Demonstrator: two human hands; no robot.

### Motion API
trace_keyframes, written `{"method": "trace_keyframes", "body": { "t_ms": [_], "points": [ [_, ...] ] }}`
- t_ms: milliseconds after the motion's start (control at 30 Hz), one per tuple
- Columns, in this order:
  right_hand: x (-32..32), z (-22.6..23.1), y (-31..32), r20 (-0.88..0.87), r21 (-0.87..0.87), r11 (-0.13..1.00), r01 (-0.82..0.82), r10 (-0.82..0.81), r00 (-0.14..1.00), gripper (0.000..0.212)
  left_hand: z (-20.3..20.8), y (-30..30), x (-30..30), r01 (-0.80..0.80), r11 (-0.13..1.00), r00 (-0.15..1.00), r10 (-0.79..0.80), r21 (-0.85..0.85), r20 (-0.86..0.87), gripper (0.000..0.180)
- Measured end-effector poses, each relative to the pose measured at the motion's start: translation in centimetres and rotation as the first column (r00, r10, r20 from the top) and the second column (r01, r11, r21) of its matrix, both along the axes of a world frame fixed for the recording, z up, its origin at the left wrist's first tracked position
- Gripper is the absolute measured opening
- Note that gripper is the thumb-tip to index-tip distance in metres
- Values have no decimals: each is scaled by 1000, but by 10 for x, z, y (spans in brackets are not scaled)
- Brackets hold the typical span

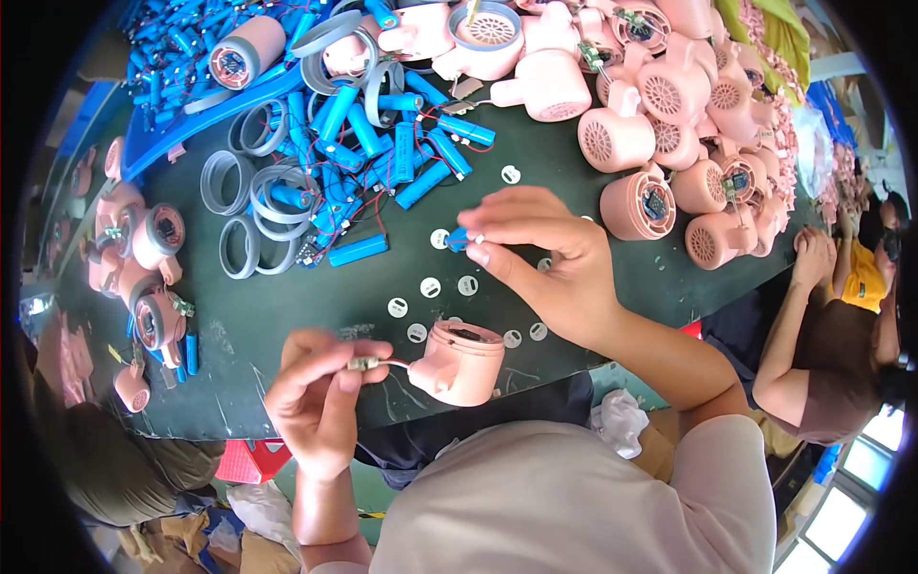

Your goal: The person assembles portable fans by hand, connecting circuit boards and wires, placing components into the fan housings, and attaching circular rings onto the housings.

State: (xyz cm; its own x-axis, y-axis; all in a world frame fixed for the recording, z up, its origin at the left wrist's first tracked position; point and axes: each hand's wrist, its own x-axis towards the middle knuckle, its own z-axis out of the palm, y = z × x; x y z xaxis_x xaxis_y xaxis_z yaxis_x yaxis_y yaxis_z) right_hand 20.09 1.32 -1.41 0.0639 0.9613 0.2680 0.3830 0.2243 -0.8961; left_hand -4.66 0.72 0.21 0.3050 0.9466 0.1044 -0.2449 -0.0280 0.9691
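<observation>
My left hand [314, 402] pinches a small green circuit board [363, 364] between thumb and fingers. A short wire runs from that board to a pink fan housing [466, 368], which sits upright at the table's near edge with a dark part in its top. My right hand [555, 263] is closed in a pinch beyond the housing, over the table. At its fingertips is a small blue piece [457, 239], mostly hidden, so its exact kind is unclear. Round white stickers [468, 286] with dark marks lie scattered between my hands.
Loose blue battery cells [359, 251] with thin wires and grey rings [228, 182] cover the far left of the dark green table [249, 330]. Pink fan housings [617, 139] are heaped at the far right, with more [158, 237] at the left. Other people sit at both sides.
</observation>
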Motion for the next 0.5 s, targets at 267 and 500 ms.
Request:
{"method": "trace_keyframes", "body": {
  "t_ms": [267,500],
  "points": [
    [-23,20,12,-306,23,987,-157,156,939,8,7,17,33,-129,992,987,128,0,-98,22],
    [-33,24,12,240,234,919,-316,261,935,19,1,18,33,-123,991,992,121,-45,-35,22]
  ]
}}
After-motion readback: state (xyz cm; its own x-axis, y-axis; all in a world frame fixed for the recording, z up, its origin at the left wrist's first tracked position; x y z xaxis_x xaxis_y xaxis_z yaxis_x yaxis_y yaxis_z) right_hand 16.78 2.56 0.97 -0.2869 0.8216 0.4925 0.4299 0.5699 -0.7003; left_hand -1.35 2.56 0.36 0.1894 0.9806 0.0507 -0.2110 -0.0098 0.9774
